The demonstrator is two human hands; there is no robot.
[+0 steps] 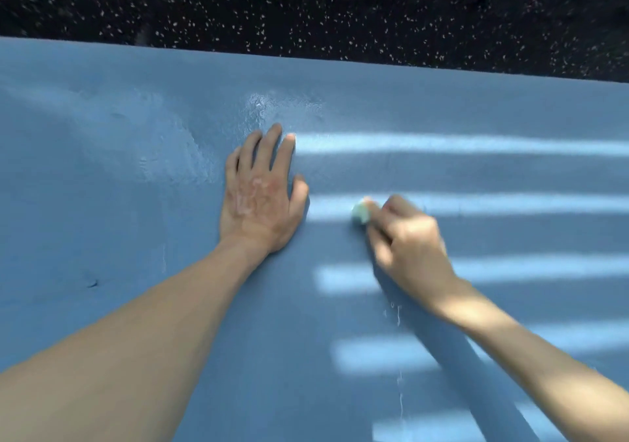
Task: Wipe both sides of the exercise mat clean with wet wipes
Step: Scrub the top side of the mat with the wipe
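Observation:
The blue exercise mat (119,169) fills most of the view and lies flat on the floor. My left hand (260,193) rests flat on it near the centre, palm down, fingers spread, holding nothing. Just to its right, my right hand (405,240) is closed around a small bunched pale green wet wipe (360,211) that presses on the mat; the hand is motion-blurred. A wet sheen (272,104) shows on the mat above and to the left of my left hand. Thin white streaks (399,366) run down the mat below my right hand.
Dark floor with white speckles (340,9) lies beyond the mat's far edge (340,61). Bright bars of sunlight (476,143) cross the right half of the mat. A small dark mark (92,284) sits on the mat at the left.

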